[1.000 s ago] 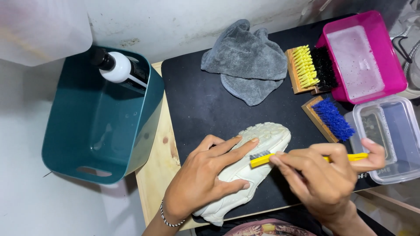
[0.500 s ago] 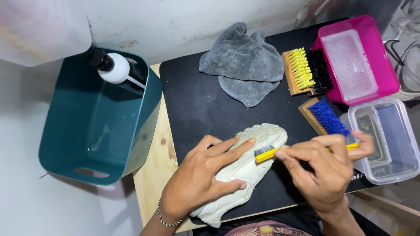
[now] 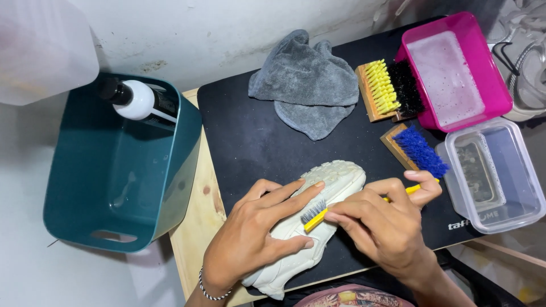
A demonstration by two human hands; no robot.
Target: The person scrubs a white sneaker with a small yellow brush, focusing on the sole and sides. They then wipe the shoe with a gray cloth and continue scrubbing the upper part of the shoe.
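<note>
1. The left hand [image 3: 259, 236] lies flat on a pale shoe [image 3: 310, 219]. The fingers are stretched out over the sole and the thumb presses on the side, so the hand pins the shoe more than it wraps around it.
2. The shoe lies on its side, sole upward, on the front part of a black mat [image 3: 256, 142]. Its heel end reaches to the front edge of the mat and of the wooden board [image 3: 196, 227] under it.
3. The right hand [image 3: 384, 227] is closed around a small yellow brush [image 3: 318, 215]. The fingers pinch the handle, and the grey bristles touch the sole just beside the left fingertips.
4. Risk, in my judgement: the left hand only presses on the shoe, so a strong stroke can make it slide or turn toward the front edge.
5. The bristles work very near to the left fingers, so a slip of the brush can scrape them.
6. Behind the right hand stand a blue brush [image 3: 418, 150], a clear box [image 3: 500, 170] and a pink tub [image 3: 455, 71] with foamy water. A wide movement of the elbow can knock them and spill the water.
7. A grey cloth [image 3: 307, 85] lies at the back of the mat, and a teal basket [image 3: 114, 170] with a bottle [image 3: 136, 99] stands well apart at the left.
</note>
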